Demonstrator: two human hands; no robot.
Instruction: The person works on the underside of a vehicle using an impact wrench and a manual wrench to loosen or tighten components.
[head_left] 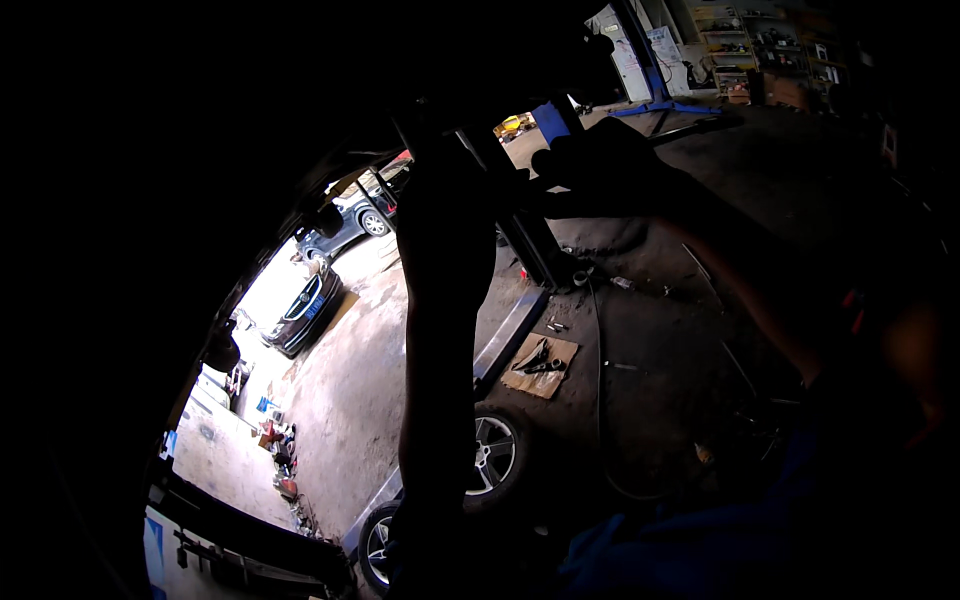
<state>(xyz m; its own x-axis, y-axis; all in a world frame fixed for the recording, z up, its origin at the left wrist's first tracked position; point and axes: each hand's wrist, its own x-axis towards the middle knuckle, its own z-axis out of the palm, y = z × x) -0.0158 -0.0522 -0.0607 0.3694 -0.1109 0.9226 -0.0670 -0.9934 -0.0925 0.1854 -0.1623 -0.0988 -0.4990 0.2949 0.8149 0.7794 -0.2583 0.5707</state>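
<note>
Both of my arms reach up in dark silhouette. My left hand (447, 175) is raised in the middle; its fingers merge with the black shape overhead, so what it touches is hidden. To its right, my right hand (605, 155) is closed, with a thumb or finger sticking out toward the left hand. From its far side a dark rod-like tool (700, 128) runs out to the right; its exact kind is too dark to tell. Between and behind the hands stands a dark lift post (530, 245).
A wheel (495, 455) and a second wheel (377, 548) are on the floor below. Cardboard (540, 365) with metal parts lies near the post, beside a hose (600, 400). Dark cars (305, 310) stand outside at left; shelves (770, 50) and a blue lift post (650, 60) stand far right.
</note>
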